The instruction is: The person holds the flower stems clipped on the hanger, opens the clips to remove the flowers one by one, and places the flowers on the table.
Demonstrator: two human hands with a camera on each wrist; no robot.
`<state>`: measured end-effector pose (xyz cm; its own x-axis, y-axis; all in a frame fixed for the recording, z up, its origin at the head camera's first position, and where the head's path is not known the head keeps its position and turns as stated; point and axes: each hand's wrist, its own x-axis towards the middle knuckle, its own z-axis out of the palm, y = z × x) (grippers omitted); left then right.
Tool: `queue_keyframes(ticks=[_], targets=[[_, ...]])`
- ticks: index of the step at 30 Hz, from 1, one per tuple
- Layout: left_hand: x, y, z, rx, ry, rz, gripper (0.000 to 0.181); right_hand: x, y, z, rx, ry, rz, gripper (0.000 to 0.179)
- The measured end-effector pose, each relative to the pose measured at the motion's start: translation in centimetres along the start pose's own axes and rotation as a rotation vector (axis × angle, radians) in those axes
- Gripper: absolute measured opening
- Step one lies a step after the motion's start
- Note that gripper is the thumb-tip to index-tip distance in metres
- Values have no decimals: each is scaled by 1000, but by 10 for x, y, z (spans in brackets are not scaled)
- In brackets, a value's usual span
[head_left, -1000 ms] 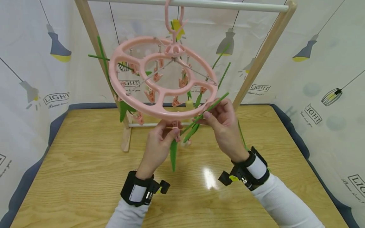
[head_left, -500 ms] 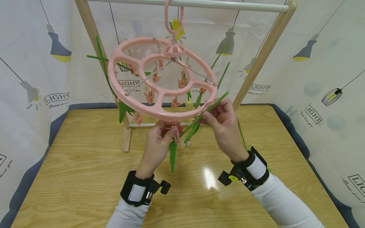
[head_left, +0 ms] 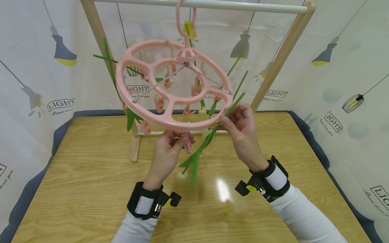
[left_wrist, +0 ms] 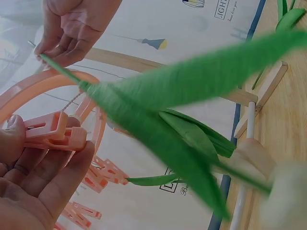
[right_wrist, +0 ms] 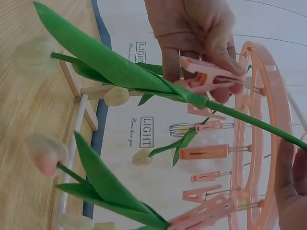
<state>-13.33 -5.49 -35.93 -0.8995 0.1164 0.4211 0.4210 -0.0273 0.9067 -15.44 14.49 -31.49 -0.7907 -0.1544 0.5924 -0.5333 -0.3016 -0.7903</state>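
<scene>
My left hand grips a pink clothespin that hangs from the front rim of a round pink drying hanger. In the right wrist view the thumb presses that clothespin. My right hand pinches the green stem of an artificial tulip beside the hanger's right rim. The tulip tilts head down, its leaves blurred in the left wrist view. Its white bloom shows in the right wrist view. In the head view the leaves lie right of the clothespin, apart from it.
Other tulips hang head down from clothespins around the hanger. A rack with wooden legs and a white top bar carries the hanger. Below lies a wooden table; a printed white sheet stands behind.
The tulip's leaves have swung right, away from behind the clothespin, and its stem stands steeper. My right hand has shifted slightly right. My left hand keeps its hold on the clothespin.
</scene>
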Motion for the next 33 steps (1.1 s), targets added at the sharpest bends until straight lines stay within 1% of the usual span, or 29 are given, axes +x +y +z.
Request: queue_keyframes(ticks=[7,9,13,15,19,21,22,24,28,33], targets=[[0,2,-2,-23,-3,-16,12,5,-5,-13,-53,64,-21,35],[0,2,-3,-31,-7,-24,12,7,-7,-17,-77,90,-20,35],[-1,3,-4,-49,-24,-25,15,10,-11,-25,-94,125,-13,33],[-1,4,-6,-65,-35,-19,17,11,-13,-29,-103,132,-14,32],[-3,4,-8,-100,-47,-12,23,13,-15,-36,-159,141,-20,33],[-3,4,-9,-111,-50,-5,24,15,-16,-40,-172,147,-35,33],[-3,4,-9,-116,-50,2,24,15,-16,-42,-162,150,-40,32],[-4,4,-11,-122,-47,15,25,16,-16,-46,-151,160,-58,30],[-4,4,-14,-127,-33,40,24,18,-19,-54,-171,187,-69,28],[-5,3,-20,-130,-25,49,24,22,-24,-64,-228,234,-87,26]])
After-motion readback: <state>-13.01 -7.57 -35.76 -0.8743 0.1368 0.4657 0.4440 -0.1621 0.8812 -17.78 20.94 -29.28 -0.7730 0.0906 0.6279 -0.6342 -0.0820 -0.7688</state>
